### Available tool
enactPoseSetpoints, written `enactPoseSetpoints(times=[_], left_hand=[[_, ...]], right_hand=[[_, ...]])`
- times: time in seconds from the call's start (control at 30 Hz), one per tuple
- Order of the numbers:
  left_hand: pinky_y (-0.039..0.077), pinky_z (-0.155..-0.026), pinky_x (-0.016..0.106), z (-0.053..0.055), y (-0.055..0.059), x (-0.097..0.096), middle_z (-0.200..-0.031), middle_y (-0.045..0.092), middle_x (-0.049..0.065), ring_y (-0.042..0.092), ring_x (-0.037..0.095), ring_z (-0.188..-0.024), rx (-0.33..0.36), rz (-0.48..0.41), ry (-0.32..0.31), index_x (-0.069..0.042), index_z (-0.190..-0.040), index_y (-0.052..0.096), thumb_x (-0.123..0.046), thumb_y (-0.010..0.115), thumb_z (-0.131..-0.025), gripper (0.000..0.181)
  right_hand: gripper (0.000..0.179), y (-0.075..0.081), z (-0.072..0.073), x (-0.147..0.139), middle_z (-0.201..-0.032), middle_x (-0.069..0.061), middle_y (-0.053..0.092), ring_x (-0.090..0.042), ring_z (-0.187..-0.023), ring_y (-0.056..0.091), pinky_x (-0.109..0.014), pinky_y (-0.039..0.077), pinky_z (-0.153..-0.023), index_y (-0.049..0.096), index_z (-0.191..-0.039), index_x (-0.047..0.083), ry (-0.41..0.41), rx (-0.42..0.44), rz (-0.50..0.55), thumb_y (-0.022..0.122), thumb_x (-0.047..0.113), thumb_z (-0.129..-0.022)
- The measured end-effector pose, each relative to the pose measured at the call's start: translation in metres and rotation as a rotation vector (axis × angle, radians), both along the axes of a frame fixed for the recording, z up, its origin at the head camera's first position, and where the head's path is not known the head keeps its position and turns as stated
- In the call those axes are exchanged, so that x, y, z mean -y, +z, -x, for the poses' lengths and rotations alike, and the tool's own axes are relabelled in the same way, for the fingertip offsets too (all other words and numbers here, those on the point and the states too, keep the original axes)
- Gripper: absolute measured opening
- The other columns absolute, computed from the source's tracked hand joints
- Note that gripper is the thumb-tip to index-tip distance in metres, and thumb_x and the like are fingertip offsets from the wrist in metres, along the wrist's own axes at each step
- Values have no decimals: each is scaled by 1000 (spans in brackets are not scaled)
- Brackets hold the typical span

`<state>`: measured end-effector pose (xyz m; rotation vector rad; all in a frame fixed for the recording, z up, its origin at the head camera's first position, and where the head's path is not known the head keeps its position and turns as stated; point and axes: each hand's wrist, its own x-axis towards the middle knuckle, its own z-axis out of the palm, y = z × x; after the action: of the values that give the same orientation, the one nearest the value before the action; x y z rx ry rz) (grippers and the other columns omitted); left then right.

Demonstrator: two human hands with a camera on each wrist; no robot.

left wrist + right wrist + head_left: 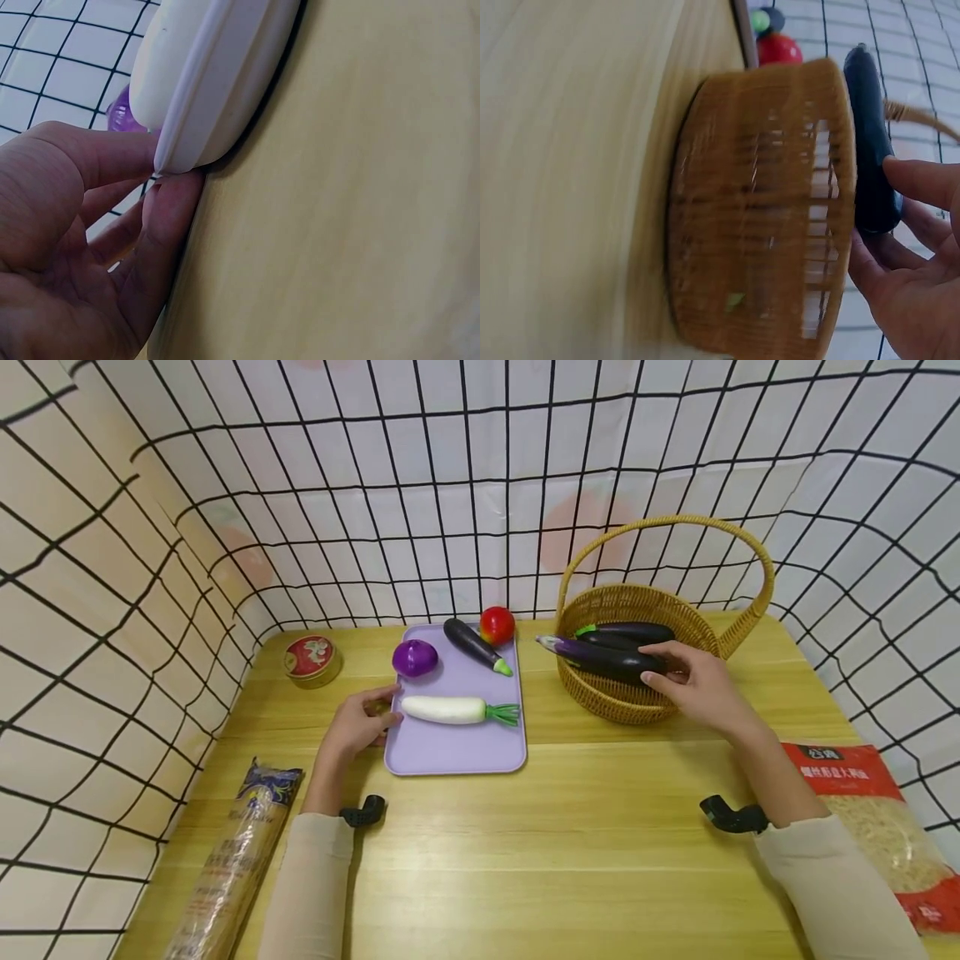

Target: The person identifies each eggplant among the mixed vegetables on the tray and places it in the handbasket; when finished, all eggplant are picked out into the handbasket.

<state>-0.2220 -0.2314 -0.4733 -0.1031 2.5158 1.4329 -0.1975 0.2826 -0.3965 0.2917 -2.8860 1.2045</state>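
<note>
My right hand (693,685) holds the blunt end of a long dark eggplant (600,658) with a pale purple tip, over the basket's opening. In the right wrist view this eggplant (871,142) lies level with the rim of the wicker basket (757,202), thumb on one side, fingers on the other. Other dark eggplants (637,631) are inside the basket. My left hand (360,720) pinches the left edge of the lilac tray (450,756), thumb at the rim and fingers beneath. On the tray lie a white radish (444,710), a purple onion (415,658), a small eggplant (472,642) and a red fruit (497,625).
A round red-and-gold tin (312,660) stands left of the tray. A long noodle packet (236,868) lies at the front left, a red pasta bag (873,827) at the right. Black grid wire panels (465,485) enclose the wooden table (585,860). The basket's tall handle (667,520) arches upward.
</note>
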Motion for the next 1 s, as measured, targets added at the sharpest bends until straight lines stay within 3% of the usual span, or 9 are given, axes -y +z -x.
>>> enactPoseSetpoints(times=[0.23,0.5,0.67,0.8,0.9,1.0], left_hand=[[65,-71,34,0,1,0,-145,56,11,65,29,-100,-3,-7,4,-27,-151,55,-18,72,-97,58],[65,-71,34,0,0,0,-143,56,11,65,28,-100,0,-15,5,-27,-150,55,-18,73,-96,58],[64,-70,34,0,0,0,-144,56,11,65,28,-99,-1,-16,8,-27,-150,56,-17,73,-96,58],[65,-71,34,0,1,0,-144,56,11,65,28,-100,0,-21,7,-27,-150,56,-18,73,-96,58],[65,-72,34,-1,0,0,-145,56,11,64,29,-102,1,-20,10,-27,-150,56,-18,73,-96,58],[65,-71,34,-1,-1,-1,-145,56,10,64,29,-102,3,-19,14,-28,-150,56,-18,73,-96,58]], right_hand=[[45,-5,-2,-23,-134,-23,61,-36,-105,66,-16,47,-70,60,-143,13,-27,-4,-100,64,32,-103],[40,-7,0,-33,-92,-14,61,-24,-77,49,-29,38,-60,60,-138,7,4,-40,-181,63,27,-103],[39,-6,6,-37,-104,-17,67,-26,-84,55,-33,43,-68,60,-136,6,66,-24,-257,66,24,-101],[39,-3,13,-37,-121,-23,69,-35,-100,64,-49,52,-83,60,-131,4,139,7,-332,69,24,-99],[40,-2,19,-35,-124,-26,68,-42,-111,64,-60,51,-91,59,-130,1,177,42,-377,70,23,-97],[40,-2,25,-33,-123,-25,68,-43,-113,64,-62,51,-94,61,-129,-1,200,80,-403,69,21,-97]])
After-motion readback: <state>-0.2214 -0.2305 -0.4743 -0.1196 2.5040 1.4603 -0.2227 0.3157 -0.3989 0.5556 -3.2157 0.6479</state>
